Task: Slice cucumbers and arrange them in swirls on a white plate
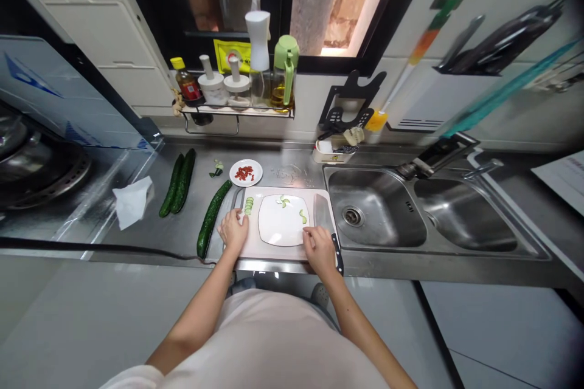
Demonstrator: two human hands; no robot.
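A white plate [283, 232] lies on a pale pink cutting board [250, 248], with small groups of cut cucumber pieces [283, 201] at its far edge and right side. My left hand [233, 232] rests at the board's left part, fingers loosely bent and apart, just below a short row of cucumber slices [249, 205]. At the plate's right edge, my right hand [320, 249] has its fingers curled and the thumb and index tips together; whatever is between them is too small to make out. A knife [337, 252] with a black handle lies beside that hand.
Left of the board lie a whole cucumber [213, 219] and two more cucumbers [183, 181]. A small dish [246, 181] holds red pieces, with green scraps [217, 168] nearby. A double sink [376, 209] is at right; a condiment rack [239, 110] hangs behind.
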